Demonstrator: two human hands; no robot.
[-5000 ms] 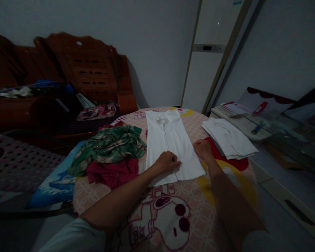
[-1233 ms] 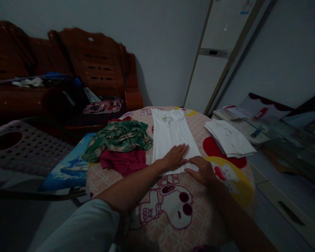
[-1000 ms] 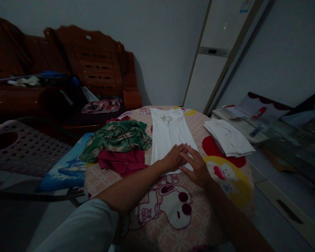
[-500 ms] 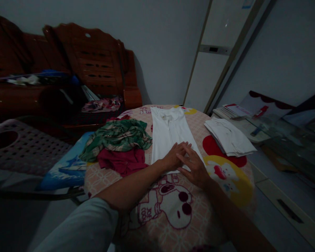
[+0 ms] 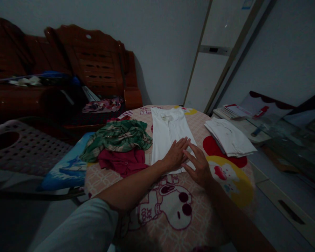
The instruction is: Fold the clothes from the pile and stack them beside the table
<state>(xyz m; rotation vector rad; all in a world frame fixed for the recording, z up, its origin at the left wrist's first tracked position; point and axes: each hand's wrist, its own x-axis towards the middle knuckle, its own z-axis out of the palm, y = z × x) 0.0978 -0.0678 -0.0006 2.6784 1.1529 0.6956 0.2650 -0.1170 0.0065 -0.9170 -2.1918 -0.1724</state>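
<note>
A white shirt (image 5: 162, 140), folded into a long narrow shape with its collar at the far end, lies on the round table. My left hand (image 5: 175, 155) rests flat on its near right part, fingers stretched out. Beside it, my right hand (image 5: 199, 164) has its fingers spread, the tips touching or just beside my left fingertips at the shirt's right edge. Neither hand holds anything that I can see. Part of the shirt's near end is hidden under my hands and left forearm.
Left of the shirt lie a crumpled green plaid garment (image 5: 120, 134) and a dark red garment (image 5: 124, 161). Folded white clothes (image 5: 229, 136) are stacked at the right edge. A patterned cloth (image 5: 207, 217) covers the table. A woven chair (image 5: 39, 147) with a blue cushion (image 5: 68, 168) stands left.
My right hand has shifted slightly to the right, its fingers spreading more. My left hand has slid a little the same way, its fingers straighter. The shirt lies as before.
</note>
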